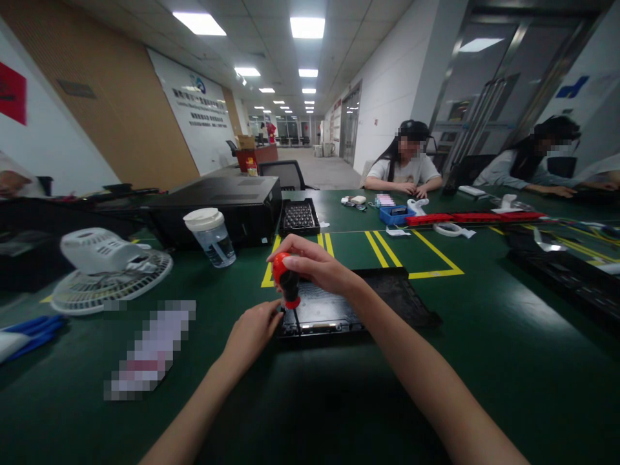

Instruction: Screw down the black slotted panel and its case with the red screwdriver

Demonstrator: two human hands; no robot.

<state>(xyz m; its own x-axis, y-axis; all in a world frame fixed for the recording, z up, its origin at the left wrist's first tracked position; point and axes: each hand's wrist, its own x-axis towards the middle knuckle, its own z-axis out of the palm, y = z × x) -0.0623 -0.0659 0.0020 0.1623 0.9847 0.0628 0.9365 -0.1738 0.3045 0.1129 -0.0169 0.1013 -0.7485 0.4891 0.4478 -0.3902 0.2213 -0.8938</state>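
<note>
My right hand (pixel 317 261) is wrapped round the red and black handle of a screwdriver (pixel 287 281), which stands upright with its tip down on the near left corner of a flat black device (pixel 339 310) lying on the green table (pixel 300 400). My left hand (pixel 252 332) is closed in a pinch at the screwdriver's shaft, right at that corner; what its fingertips hold is too small to make out.
A small white fan (pixel 104 271) lies at the left, beside a lidded plastic cup (pixel 212 236) and a black box (pixel 227 206). A black tray of screws (pixel 299 217) sits behind. Two people sit across the table at the right, with red, white and blue parts (pixel 436 219) before them.
</note>
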